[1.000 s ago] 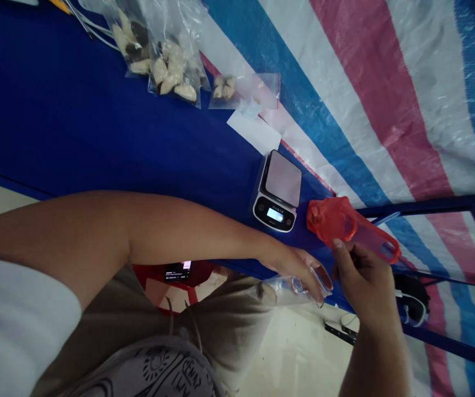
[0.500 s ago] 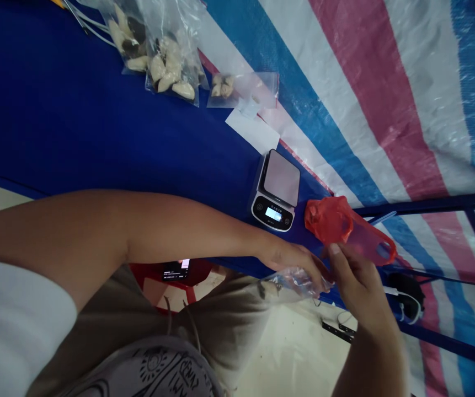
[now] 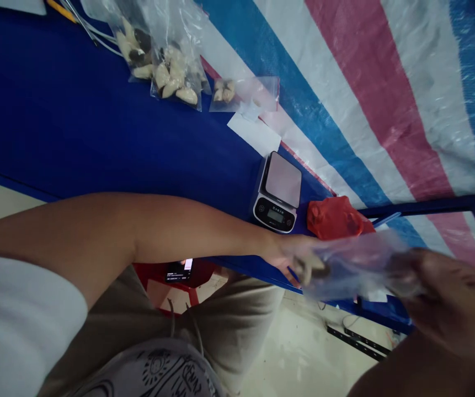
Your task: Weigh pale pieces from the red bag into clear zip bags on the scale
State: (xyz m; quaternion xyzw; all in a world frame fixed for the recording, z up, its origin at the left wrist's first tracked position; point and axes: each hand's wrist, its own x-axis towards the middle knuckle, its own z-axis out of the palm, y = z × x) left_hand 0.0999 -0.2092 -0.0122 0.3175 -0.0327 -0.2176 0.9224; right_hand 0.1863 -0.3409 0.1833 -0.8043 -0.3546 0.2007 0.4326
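Head view: two hands point(image 3: 291, 256) point(image 3: 448, 298), one clear bag point(image 3: 353, 264).

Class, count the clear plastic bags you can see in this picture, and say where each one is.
4: two filled bags side by side at the top, a smaller bag to their right, and one stretched between both hands. Others may lie outside the view.

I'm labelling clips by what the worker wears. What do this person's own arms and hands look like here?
Both forearms are bare. The left arm comes out of a short white sleeve at the shoulder. No gloves, rings, watch or bands show on the left hand. The right hand is blurred, so small items there cannot be told.
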